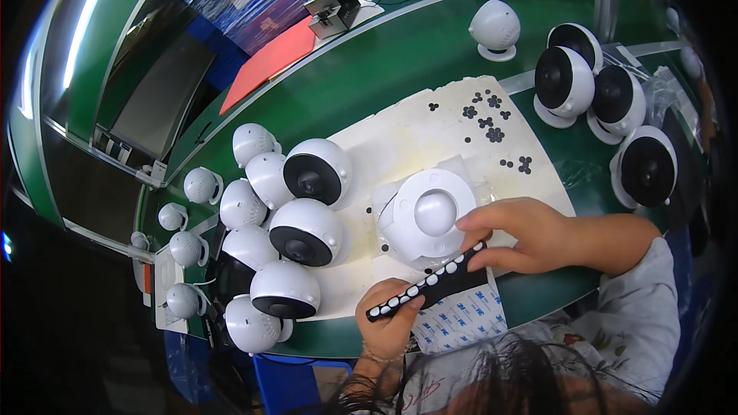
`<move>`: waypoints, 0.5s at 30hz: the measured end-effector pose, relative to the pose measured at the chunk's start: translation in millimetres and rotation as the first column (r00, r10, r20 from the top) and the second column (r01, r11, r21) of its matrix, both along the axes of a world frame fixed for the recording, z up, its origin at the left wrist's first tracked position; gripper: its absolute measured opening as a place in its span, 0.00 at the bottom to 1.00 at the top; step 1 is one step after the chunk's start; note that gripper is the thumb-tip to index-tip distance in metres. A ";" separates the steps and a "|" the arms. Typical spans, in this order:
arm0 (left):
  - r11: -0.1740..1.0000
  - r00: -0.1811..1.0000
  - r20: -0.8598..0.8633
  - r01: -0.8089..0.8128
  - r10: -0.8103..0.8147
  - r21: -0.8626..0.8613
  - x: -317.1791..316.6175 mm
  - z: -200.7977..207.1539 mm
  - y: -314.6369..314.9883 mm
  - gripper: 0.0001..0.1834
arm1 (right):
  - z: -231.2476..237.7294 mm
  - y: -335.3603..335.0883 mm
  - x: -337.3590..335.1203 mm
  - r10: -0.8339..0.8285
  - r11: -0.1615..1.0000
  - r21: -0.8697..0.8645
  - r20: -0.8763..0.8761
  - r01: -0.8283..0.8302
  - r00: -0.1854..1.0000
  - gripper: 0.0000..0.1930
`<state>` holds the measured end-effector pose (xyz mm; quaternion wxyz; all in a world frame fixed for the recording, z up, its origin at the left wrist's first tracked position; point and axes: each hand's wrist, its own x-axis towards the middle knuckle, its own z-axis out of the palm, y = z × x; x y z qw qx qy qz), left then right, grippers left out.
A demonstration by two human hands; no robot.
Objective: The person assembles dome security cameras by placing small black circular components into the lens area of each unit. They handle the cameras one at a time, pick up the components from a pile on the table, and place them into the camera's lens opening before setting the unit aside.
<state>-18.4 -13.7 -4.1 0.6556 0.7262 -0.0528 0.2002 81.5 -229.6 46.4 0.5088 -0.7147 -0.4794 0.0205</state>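
Note:
My left hand (386, 311) grips the lower left end of a black strip with a row of white round pads (419, 289). At the strip's upper right end my right hand (526, 235) closes thumb and forefinger on its edge; whether a single pad is pinched there is hidden. Just beyond the strip, a round white camera (408, 204) lies with its ring-shaped base facing up, on clear plastic. The right forefinger is close to that base, perhaps touching it. A white sheet with blue print (465, 321) lies partly under the strip.
Several white ball-shaped cameras (306, 232) crowd the left side, some with black fronts. More (565, 81) stand at the right, and one (495, 24) at the back. Small black dots (486, 122) lie on the cream board (384, 138) over the green table (415, 54).

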 end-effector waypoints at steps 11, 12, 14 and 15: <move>0.984 0.982 -0.148 -0.133 0.115 -0.120 -7.3 -3.4 -4.4 0.10 | -7.5 -1.0 13.6 0.026 0.974 0.214 0.233 -0.077 0.972 0.12; 0.982 0.983 -0.130 -0.142 0.126 -0.122 -7.7 -3.6 -4.8 0.11 | -9.6 -1.5 14.1 0.055 0.962 0.254 0.169 -0.098 0.984 0.14; 0.979 0.986 -0.104 -0.146 0.131 -0.144 -6.4 -3.6 -6.4 0.10 | -10.5 4.3 2.3 0.069 0.967 0.244 0.043 -0.078 0.997 0.18; 0.976 0.987 -0.098 -0.141 0.127 -0.163 -5.4 -3.4 -7.2 0.10 | -10.6 6.2 -2.7 0.075 0.969 0.238 -0.021 -0.068 0.997 0.21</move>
